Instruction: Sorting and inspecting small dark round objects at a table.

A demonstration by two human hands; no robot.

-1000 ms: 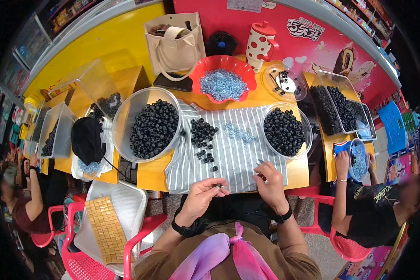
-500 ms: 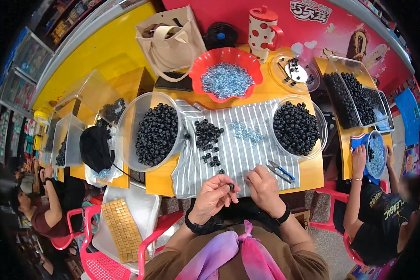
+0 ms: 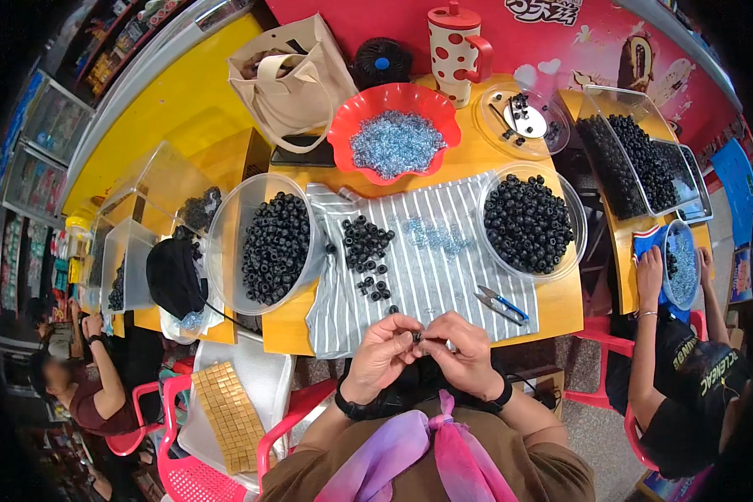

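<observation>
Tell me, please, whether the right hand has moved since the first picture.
Yes; against the striped cloth, the right hand has moved leftward, toward the left hand.

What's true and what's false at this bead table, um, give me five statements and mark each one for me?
1. The left hand holds a small dark piece in its fingers. True.
2. The right hand is inside the red bowl. False: it is close beside the left hand.
3. The blue-handled snips lie on the striped cloth. True.
4. The spotted tumbler stands left of the cream bag. False: it stands to the right.
5. The red bowl is full of black beads. False: it holds clear bluish beads.
</observation>
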